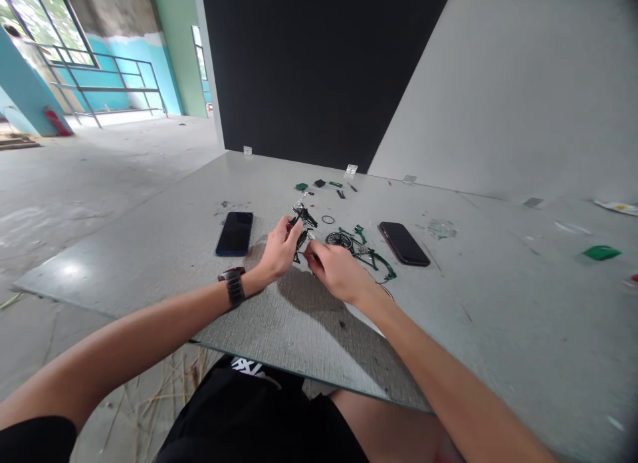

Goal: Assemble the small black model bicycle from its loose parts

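Observation:
My left hand [280, 249] is closed, thumb and fingers pinching a small black model bicycle part [302, 237] just above the table. Close against its other side, my right hand [339, 269] has its fingertips pressed together; what they grip is hidden. Other black and silver pieces [308, 217] lie just beyond my left fingers. To the right of my hands rests a green model bicycle frame [371, 258], with a small spoked wheel [339, 240] at its left end. Behind the wheel lies a thin black ring [327, 219].
One phone [234, 234] lies left of my hands, another phone [404, 244] to the right. Several small green and black pieces [319, 183] are scattered at the back, before an upright black and grey panel [319, 71]. The grey tabletop's [309, 330] front edge crosses above my lap.

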`<state>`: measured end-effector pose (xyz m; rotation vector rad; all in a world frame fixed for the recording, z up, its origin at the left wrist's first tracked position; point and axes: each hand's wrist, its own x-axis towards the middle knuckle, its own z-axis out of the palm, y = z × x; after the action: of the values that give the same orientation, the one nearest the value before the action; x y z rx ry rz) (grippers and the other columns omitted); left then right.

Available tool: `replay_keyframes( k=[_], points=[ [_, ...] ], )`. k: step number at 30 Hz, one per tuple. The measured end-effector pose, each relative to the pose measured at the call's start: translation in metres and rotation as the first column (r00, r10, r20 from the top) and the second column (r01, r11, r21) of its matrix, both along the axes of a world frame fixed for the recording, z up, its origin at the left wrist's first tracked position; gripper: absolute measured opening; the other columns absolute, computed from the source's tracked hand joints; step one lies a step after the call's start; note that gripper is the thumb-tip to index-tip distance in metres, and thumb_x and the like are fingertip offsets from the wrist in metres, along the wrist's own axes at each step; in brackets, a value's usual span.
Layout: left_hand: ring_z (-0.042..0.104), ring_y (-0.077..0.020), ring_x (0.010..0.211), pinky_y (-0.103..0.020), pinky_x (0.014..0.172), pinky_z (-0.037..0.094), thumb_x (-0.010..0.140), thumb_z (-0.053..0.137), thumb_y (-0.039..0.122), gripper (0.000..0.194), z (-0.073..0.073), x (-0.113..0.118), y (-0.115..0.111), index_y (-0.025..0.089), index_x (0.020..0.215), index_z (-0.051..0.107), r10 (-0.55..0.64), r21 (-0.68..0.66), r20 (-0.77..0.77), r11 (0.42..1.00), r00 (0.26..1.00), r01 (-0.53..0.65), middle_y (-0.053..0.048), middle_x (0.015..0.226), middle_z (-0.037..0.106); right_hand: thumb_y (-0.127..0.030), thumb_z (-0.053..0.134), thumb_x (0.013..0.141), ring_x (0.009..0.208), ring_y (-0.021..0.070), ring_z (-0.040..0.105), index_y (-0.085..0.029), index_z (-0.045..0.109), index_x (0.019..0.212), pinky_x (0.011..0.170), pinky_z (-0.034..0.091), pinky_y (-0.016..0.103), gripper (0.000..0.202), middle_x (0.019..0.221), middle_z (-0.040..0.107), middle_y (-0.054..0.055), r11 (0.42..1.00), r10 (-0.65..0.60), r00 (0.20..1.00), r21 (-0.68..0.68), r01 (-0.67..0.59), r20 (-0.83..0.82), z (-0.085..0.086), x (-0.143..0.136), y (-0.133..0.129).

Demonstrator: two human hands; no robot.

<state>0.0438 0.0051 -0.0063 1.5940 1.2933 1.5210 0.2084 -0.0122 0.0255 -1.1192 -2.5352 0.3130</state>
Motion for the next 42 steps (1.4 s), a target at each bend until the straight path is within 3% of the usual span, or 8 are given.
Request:
replay_keyframes(
  k=[7,17,20,28,33,38,40,42],
  points=[
    [0.047,-0.0152,0.067,-0.030,0.066,0.035,0.101,0.048,0.034,0.021,0.003,0.001,-0.003,0.022,0.084,0.047,0.022,0.003,0.003,1.000,1.000,-0.022,0.003,0.070,0.049,-0.020,0.052,0.092,0.059,0.0131,0.047,-0.022,0.051,0.077,0.061,0.035,0.028,0.015,0.066,0.056,-0.002,0.985,-0.039,0.956,-0.173,-0.013,-0.291,-0.001,-0.001,0.001],
    [0.047,-0.0149,0.068,-0.030,0.067,0.034,0.101,0.048,0.033,0.022,0.005,0.002,-0.006,0.022,0.082,0.044,0.025,0.009,-0.037,1.000,0.999,-0.025,0.003,0.069,0.049,-0.026,0.056,0.088,0.061,0.0134,0.050,-0.018,0.062,0.076,0.058,0.035,0.027,0.015,0.071,0.063,0.001,0.924,-0.172,0.918,-0.381,0.024,-0.358,-0.004,-0.003,0.009],
    [0.046,-0.0150,0.067,-0.030,0.066,0.034,0.100,0.049,0.032,0.021,0.006,0.003,-0.006,0.023,0.083,0.044,0.019,0.009,-0.032,1.000,0.999,-0.019,0.003,0.069,0.048,-0.024,0.057,0.087,0.051,0.0100,0.040,-0.018,0.065,0.079,0.049,0.029,0.025,0.013,0.062,0.054,-0.002,0.864,-0.249,0.876,-0.504,0.008,-0.413,-0.009,-0.003,0.010],
    [0.047,-0.0155,0.067,-0.031,0.067,0.034,0.100,0.049,0.034,0.019,0.007,0.003,-0.006,0.023,0.084,0.045,0.012,0.039,-0.054,0.999,0.998,-0.010,0.002,0.070,0.050,-0.032,0.062,0.090,0.042,0.0052,0.018,-0.018,0.061,0.077,0.037,0.015,0.021,0.019,0.054,0.029,-0.010,0.590,-0.442,0.751,-0.790,-0.168,-0.490,-0.006,-0.005,0.007],
    [0.048,-0.0155,0.067,-0.031,0.067,0.035,0.100,0.050,0.034,0.018,0.008,0.002,-0.007,0.023,0.086,0.047,-0.003,0.052,-0.061,0.999,0.998,0.006,0.002,0.070,0.051,-0.035,0.064,0.089,0.043,0.0042,0.014,-0.017,0.061,0.078,0.037,0.011,0.020,0.021,0.055,0.029,-0.011,0.514,-0.483,0.743,-0.837,-0.189,-0.464,-0.002,-0.004,0.007],
    [0.047,-0.0147,0.065,-0.031,0.066,0.034,0.100,0.051,0.034,0.020,0.010,0.001,-0.006,0.022,0.084,0.046,-0.014,0.049,-0.075,0.999,0.997,0.017,0.002,0.069,0.050,-0.032,0.060,0.091,0.043,0.0050,0.015,-0.017,0.061,0.081,0.038,0.011,0.022,0.018,0.057,0.031,-0.010,0.523,-0.472,0.766,-0.838,-0.156,-0.437,-0.001,-0.002,0.008],
    [0.045,-0.0144,0.065,-0.030,0.065,0.034,0.101,0.049,0.035,0.022,0.010,-0.001,-0.004,0.022,0.083,0.046,-0.020,0.039,-0.062,0.999,0.998,0.022,0.002,0.069,0.049,-0.031,0.057,0.092,0.043,0.0060,0.016,-0.018,0.061,0.084,0.039,0.013,0.024,0.017,0.058,0.031,-0.009,0.565,-0.431,0.795,-0.815,-0.130,-0.426,0.000,0.001,0.009],
    [0.044,-0.0143,0.064,-0.030,0.063,0.034,0.102,0.046,0.037,0.024,0.011,-0.003,0.000,0.022,0.083,0.046,-0.021,0.028,-0.026,0.999,0.999,0.022,0.002,0.070,0.048,-0.033,0.054,0.095,0.043,0.0077,0.021,-0.019,0.061,0.086,0.041,0.016,0.025,0.018,0.058,0.032,-0.008,0.656,-0.336,0.846,-0.748,-0.105,-0.414,0.002,0.005,0.011]
  ],
)
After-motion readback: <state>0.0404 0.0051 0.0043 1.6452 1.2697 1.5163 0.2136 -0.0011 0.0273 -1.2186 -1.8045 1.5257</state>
